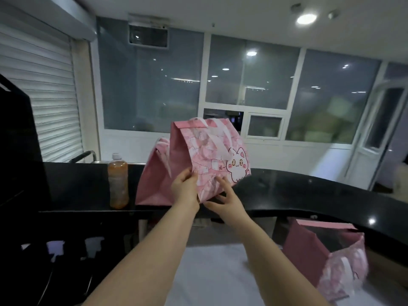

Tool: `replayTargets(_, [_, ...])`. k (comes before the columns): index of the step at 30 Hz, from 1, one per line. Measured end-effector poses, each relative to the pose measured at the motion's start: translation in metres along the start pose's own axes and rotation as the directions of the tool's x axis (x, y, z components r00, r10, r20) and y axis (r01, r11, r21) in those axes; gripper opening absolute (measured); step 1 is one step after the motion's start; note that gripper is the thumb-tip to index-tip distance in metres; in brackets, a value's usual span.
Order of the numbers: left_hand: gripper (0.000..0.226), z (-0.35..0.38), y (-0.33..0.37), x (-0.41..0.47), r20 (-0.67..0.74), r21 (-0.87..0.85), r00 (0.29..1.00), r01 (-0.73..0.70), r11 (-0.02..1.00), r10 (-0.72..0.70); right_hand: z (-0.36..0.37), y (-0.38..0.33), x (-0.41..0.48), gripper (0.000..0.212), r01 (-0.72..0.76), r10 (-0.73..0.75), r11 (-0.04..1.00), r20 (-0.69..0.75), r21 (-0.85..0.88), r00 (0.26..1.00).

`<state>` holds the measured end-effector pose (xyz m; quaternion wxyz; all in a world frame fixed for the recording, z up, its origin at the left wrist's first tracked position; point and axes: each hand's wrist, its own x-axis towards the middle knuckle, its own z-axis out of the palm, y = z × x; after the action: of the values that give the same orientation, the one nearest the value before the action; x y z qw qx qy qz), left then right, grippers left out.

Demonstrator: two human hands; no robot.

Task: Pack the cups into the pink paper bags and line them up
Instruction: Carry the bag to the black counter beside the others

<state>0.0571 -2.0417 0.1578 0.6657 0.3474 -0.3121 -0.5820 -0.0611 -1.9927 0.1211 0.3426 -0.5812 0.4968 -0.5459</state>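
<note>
Head: left grip (184, 186) clamped on lower corner of cat bag (212, 160); right grip (225, 199) apart, fingers spread on bag's lower face. Bag tilted, base at near edge of bench (309, 195), just right of second bag (154, 180). Cups not visible. Third bag (320, 257) low right, off bench. Step, likely: lining up. Next: seat base flat, square to neighbour, let go

**Around the counter**

A glossy black curved countertop (298, 191) runs across the view. On its left part stands an upright clear plastic bottle (118, 184) of orange-brown liquid with a white cap. Behind the bottle is a curved metal bar (82, 156). A white slatted roller shutter (42, 96) fills the left wall, and large white-framed glass windows (251, 71) fill the back. A round ceiling lamp (306, 18) glows above. A white flat surface (216, 272) lies below the counter.
</note>
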Motion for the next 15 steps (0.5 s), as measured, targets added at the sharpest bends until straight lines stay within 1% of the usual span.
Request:
replayTargets(2, [0.025,0.022,-0.014,0.029,0.032,0.011,0.999,0.004,1.0,-0.004,-0.011,0.011,0.031,0.086,-0.008,0.009,1.0,-0.048,0.028,0.999])
replayTargets(5, [0.022,0.043,-0.044,0.059,0.059,0.089,0.998,-0.023,0.996,0.018,-0.025,0.035,0.068,0.089,-0.024,0.031,0.998,-0.118,0.059,0.993])
replayTargets(8, [0.018,0.049,-0.077,0.078,0.045,0.121,0.999,0.004,0.993,-0.009,-0.033,0.07,0.091,0.08,-0.057,0.071,0.995,-0.183,0.078,0.981])
replayTargets(12, [0.017,0.04,-0.114,0.099,0.042,0.222,0.998,0.039,0.974,-0.05,-0.041,0.117,0.112,0.083,-0.138,0.147,0.988,-0.129,0.073,0.981])
replayTargets(13, [0.017,0.037,-0.12,0.102,0.064,0.253,0.997,0.029,0.967,-0.047,-0.043,0.127,0.116,0.083,-0.144,0.151,0.987,-0.118,0.068,0.981])
replayTargets(15, [0.021,0.029,-0.13,0.107,0.159,0.335,0.987,-0.058,0.941,0.004,-0.045,0.145,0.12,0.08,-0.132,0.132,0.991,-0.131,0.011,0.983])
